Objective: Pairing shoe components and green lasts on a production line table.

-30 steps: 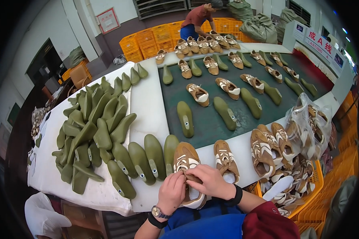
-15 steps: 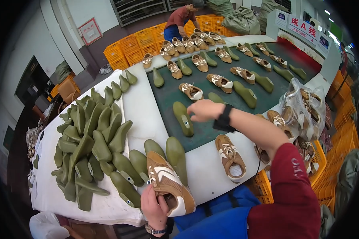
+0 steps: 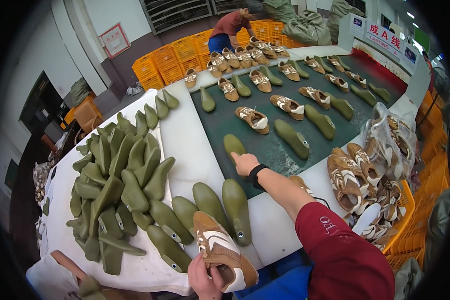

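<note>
Sneaker (image 3: 219, 241) might slip, as left fingers (image 3: 197, 272) pinch only its edge; right fingers (image 3: 240, 161), closure unclear, touch a shoe last (image 3: 233, 143).

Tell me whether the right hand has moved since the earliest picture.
Yes: the right hand has moved forward, across the white table border, to a green shoe last on the dark green surface.

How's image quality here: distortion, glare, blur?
Head view: black fisheye rim swallows the corners, and the white pillar leans; head view: ceiling lamps at upper right show as small bright spots; head view: the brown shoe in the left hand looks fairly sharp, with no obvious motion smear.
</note>
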